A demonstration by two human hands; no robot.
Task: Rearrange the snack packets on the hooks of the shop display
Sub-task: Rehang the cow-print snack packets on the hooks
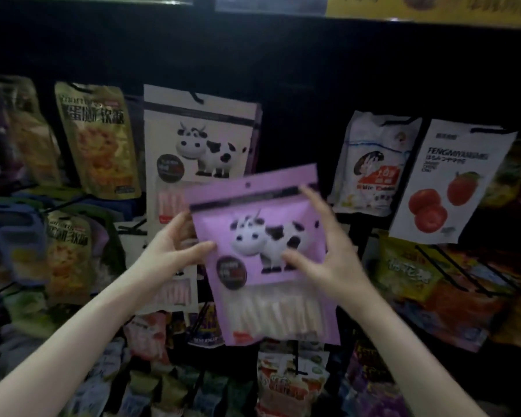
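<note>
A purple packet with a cartoon cow [262, 236] is held up in front of the dark display, slightly tilted, off any hook. My left hand [175, 248] grips its left edge, thumb on the front. My right hand [322, 251] holds its right side, thumb on the front and index finger stretched up toward the top corner. Behind it hangs a white packet with the same cow [199, 136] on a hook.
To the left hang olive-gold snack packets [97, 139]. To the right hang a white packet with a cartoon child [376, 164] and a white packet with red tomatoes [451, 182]. Black hooks [451, 266] jut out at lower right over colourful packets. More packets fill the rows below.
</note>
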